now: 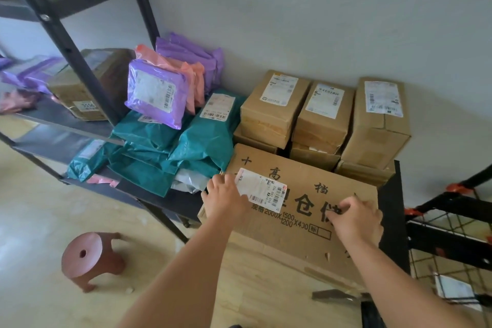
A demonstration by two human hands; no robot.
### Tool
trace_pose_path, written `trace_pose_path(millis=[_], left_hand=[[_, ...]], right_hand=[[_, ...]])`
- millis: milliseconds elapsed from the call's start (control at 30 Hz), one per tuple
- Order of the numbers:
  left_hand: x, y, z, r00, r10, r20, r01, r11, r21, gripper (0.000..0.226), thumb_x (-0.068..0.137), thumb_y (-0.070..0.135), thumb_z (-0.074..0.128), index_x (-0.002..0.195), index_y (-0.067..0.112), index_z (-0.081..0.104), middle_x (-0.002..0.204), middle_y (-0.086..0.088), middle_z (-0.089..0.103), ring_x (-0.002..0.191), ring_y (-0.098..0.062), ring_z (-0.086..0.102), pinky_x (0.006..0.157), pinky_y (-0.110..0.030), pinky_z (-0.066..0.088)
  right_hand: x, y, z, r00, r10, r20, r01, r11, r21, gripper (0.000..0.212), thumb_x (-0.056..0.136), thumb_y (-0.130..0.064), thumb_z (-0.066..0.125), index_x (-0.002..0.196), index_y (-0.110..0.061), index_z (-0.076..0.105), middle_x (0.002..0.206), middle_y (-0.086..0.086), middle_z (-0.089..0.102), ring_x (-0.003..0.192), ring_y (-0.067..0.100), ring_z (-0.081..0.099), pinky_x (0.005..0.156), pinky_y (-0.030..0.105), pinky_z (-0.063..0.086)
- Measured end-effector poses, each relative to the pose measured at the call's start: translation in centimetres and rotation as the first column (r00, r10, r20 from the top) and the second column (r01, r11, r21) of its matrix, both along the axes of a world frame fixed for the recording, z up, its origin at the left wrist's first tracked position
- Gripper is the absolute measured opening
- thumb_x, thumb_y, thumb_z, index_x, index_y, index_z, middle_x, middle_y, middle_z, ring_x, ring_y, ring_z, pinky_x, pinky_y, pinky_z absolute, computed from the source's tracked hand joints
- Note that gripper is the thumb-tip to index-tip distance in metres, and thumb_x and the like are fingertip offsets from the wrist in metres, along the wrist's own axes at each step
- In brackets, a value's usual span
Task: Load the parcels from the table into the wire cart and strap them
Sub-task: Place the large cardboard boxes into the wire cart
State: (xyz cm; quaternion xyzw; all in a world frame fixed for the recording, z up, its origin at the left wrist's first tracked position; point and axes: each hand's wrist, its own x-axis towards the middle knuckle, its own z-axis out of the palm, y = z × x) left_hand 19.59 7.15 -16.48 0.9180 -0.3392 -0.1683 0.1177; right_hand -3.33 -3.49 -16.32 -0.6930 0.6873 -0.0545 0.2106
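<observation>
Your large flat carton [300, 184] lies at the near edge of the black table [394, 208], its front end overhanging toward you and tipped down a little. It is plain brown cardboard, creased and scuffed, with bold black Chinese characters across the top face and a printed line of dimensions reading 2000x1500 and 1200x400. A white shipping label [262, 189] with barcodes is stuck slantwise near its far left corner. Your left hand [225, 197] rests on that corner, fingers fairly straight and spread over the cardboard, their tips touching the label's edge and the thumb out at the side, so the grip there is loose and flat. Your right hand [358, 221] sits on the top face near the right edge, fingers bent with their tips on the print; you cannot tell from here whether that grip has hold of anything. Just behind the carton stand smaller brown boxes [324, 112], stacked in two layers against the wall, each with a white label. To their left is a heap of teal mailers [202, 141] with purple mailers [157, 90] and pink mailers [195, 80] piled on top. The wire cart [450, 239], black-framed with mesh, stands just beside the table on your right.
</observation>
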Motion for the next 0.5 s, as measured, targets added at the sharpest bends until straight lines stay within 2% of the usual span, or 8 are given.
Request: trace_pose_path(millis=[133, 267, 367, 500], left_hand=[[0.7, 0.0, -0.5, 0.997, 0.029, -0.066, -0.030, 0.999, -0.015, 0.065, 0.090, 0.037, 0.059, 0.145, 0.022, 0.030, 0.142, -0.006, 0.036, 0.133, -0.026, 0.035, 0.110, -0.044, 0.034], [0.5, 0.2, -1.0, 0.997, 0.025, -0.074, -0.025, 1.000, 0.006, 0.071, 0.091, 0.042, 0.057, 0.148, 0.020, 0.022, 0.148, -0.008, 0.031, 0.135, -0.028, 0.033, 0.109, -0.044, 0.035], [0.0, 0.0, -1.1, 0.997, 0.017, -0.075, -0.016, 1.000, 0.015, 0.073, 0.091, 0.044, 0.056, 0.149, 0.020, 0.019, 0.146, -0.008, 0.033, 0.133, -0.028, 0.034, 0.106, -0.043, 0.035], [-1.0, -0.4, -1.0, 0.996, 0.020, -0.082, -0.019, 1.000, 0.013, 0.071, 0.091, 0.044, 0.056, 0.148, 0.022, 0.020, 0.139, -0.008, 0.037, 0.127, -0.028, 0.037, 0.102, -0.042, 0.037]], right_hand=[[0.0, 0.2, -0.3, 0.996, -0.092, -0.004, 0.092, 0.996, -0.007, 0.058, 0.074, -0.043, 0.082, 0.122, -0.023, 0.056, 0.127, 0.009, 0.047, 0.118, 0.031, 0.044, 0.094, 0.045, 0.046], [-0.5, 0.4, -0.9, 0.987, -0.159, 0.030, 0.160, 0.987, -0.022, 0.080, 0.067, -0.046, 0.086, 0.134, -0.020, 0.049, 0.136, 0.013, 0.044, 0.124, 0.033, 0.042, 0.094, 0.050, 0.047], [-1.1, 0.3, -1.2, 0.977, -0.206, 0.052, 0.208, 0.978, -0.034, 0.089, 0.064, -0.044, 0.088, 0.137, -0.019, 0.044, 0.139, 0.015, 0.042, 0.127, 0.035, 0.040, 0.094, 0.053, 0.047], [-2.4, -0.3, -1.6, 0.957, -0.275, 0.088, 0.273, 0.961, 0.037, 0.093, 0.063, -0.044, 0.089, 0.138, -0.021, 0.039, 0.138, 0.015, 0.040, 0.126, 0.037, 0.038, 0.094, 0.058, 0.047]])
